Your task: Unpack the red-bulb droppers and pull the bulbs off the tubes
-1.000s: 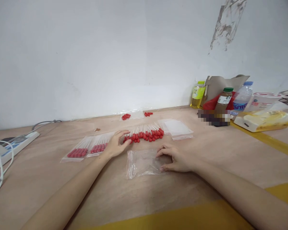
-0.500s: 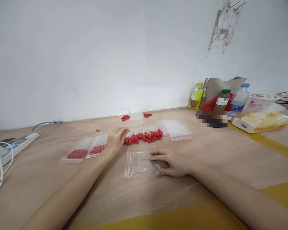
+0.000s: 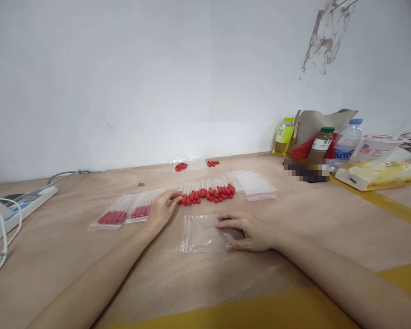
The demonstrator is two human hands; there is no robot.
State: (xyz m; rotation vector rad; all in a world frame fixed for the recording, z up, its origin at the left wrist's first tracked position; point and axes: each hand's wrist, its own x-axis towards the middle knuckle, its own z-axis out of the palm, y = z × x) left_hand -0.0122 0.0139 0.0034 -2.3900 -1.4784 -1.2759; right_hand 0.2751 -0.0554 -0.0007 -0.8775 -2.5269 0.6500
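Note:
My left hand [image 3: 162, 209] is at the left end of a row of white sticks with red tips [image 3: 205, 193], thumb and forefinger pinched together on one red tip. Part of that stick is hidden behind the fingers. A clear zip bag [image 3: 202, 234] lies flat in front of the row. On its right end rests my right hand [image 3: 250, 232], fingers spread and holding nothing. Two bags of red-tipped sticks [image 3: 112, 216] lie side by side to the left, the nearer one partly covered by my left hand.
Flat zip bags [image 3: 255, 185] are stacked right of the row. By the wall lie small bags with red pieces [image 3: 181, 167]. Bottles [image 3: 320, 147], a tissue pack [image 3: 376, 175] and a plastic tub [image 3: 380, 147] stand at the right. A power strip [image 3: 30, 210] with cables is at the left.
My left hand's fingers have closed into a pinch at the row's left end, and the hand sits slightly lower beside the red tips. My right hand stays on the bag. The view has shifted a little.

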